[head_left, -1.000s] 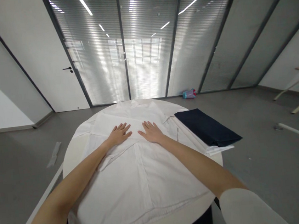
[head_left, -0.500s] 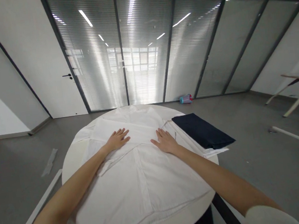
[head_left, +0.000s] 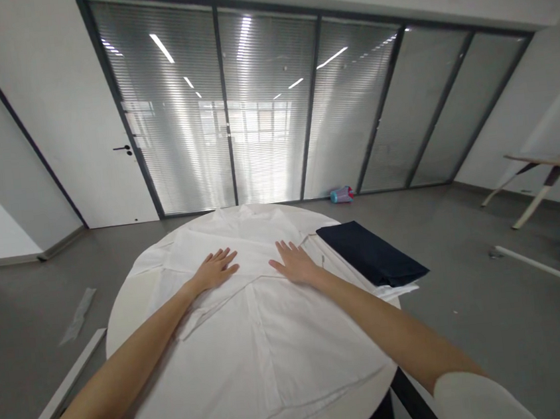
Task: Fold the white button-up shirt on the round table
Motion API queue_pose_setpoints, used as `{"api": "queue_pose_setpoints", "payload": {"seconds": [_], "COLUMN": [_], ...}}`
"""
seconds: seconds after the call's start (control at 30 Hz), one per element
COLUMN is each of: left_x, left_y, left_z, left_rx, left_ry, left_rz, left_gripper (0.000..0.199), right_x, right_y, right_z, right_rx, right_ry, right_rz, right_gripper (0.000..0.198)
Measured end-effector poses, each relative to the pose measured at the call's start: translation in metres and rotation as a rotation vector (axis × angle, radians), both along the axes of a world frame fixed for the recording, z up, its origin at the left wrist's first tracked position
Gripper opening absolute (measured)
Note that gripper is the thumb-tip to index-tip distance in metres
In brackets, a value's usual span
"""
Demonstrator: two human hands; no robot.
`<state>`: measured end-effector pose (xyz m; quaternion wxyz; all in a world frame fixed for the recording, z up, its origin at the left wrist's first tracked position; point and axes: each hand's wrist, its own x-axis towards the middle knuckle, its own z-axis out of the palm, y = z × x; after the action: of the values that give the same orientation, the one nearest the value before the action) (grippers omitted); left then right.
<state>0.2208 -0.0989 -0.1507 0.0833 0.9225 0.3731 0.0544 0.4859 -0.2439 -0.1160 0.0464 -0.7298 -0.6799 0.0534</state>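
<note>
A white shirt (head_left: 226,362) lies spread over a round white table (head_left: 123,296), its hem toward me and its upper part folded across. My left hand (head_left: 215,269) rests flat on the folded white cloth, fingers spread. On the other side of the middle, my right hand (head_left: 296,263) presses palm down on the same cloth, fingers stretched out. Neither hand grips anything. Just right of my right hand lies a folded dark navy cloth (head_left: 369,253), on top of some white folded fabric (head_left: 396,290) at the table's edge.
Behind the table stands a glass partition with blinds (head_left: 261,125), beside a white door (head_left: 75,124). A small blue and pink bin (head_left: 341,195) lies on the floor. At the right is a wooden-topped table (head_left: 550,160). A clear plastic strip (head_left: 78,315) lies on the left floor.
My right hand has slid slightly forward over the cloth, while my left hand stays nearly in place. The view has tilted up and turned a little to the right.
</note>
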Motion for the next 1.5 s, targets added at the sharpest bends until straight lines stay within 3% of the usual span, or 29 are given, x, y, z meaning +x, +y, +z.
{"api": "queue_pose_setpoints", "payload": {"seconds": [0.23,0.33,0.43,0.53,0.67,0.77,0.9,1.0,1.07,1.23,1.33,1.5], "left_x": [-0.016,-0.042,-0.069,-0.086,-0.091,-0.091,-0.091,-0.084,-0.077,-0.068,-0.072,-0.076], "left_y": [0.01,0.024,0.04,0.05,0.057,0.061,0.078,0.1,0.116,0.143,0.15,0.161], "left_z": [0.002,0.006,0.009,0.006,-0.003,-0.001,0.017,0.028,0.024,-0.011,-0.024,-0.006], "left_rx": [-0.043,-0.032,0.072,0.172,0.183,0.145,0.147,0.248,0.309,0.129,0.104,0.167], "left_ry": [0.048,0.086,0.073,0.026,0.066,0.124,0.183,0.127,0.053,0.086,0.104,0.066], "left_rz": [0.078,0.218,0.38,0.49,0.489,0.476,0.413,0.424,0.406,0.373,0.377,0.318], "left_gripper": [0.068,0.064,0.068,0.069,0.074,0.076,0.062,0.059,0.064,0.088,0.095,0.076], "right_x": [0.015,0.021,0.02,0.016,0.024,0.045,0.075,0.087,0.09,0.096,0.1,0.107], "right_y": [-0.018,-0.028,-0.025,0.003,0.073,0.122,0.166,0.184,0.191,0.2,0.2,0.207], "right_z": [-0.027,-0.025,-0.01,0.016,0.039,0.037,0.015,-0.005,-0.018,-0.035,-0.037,-0.033], "right_rx": [-0.054,-0.049,-0.068,-0.076,0.046,0.023,-0.006,0.032,0.032,-0.052,-0.068,0.004], "right_ry": [-0.016,-0.035,-0.049,-0.048,-0.045,-0.03,-0.076,-0.109,-0.107,-0.037,-0.02,-0.059], "right_rz": [-0.025,-0.04,-0.052,-0.115,-0.167,-0.207,-0.199,-0.168,-0.172,-0.187,-0.172,-0.196], "right_gripper": [0.096,0.097,0.098,0.091,0.079,0.074,0.074,0.079,0.083,0.09,0.091,0.094]}}
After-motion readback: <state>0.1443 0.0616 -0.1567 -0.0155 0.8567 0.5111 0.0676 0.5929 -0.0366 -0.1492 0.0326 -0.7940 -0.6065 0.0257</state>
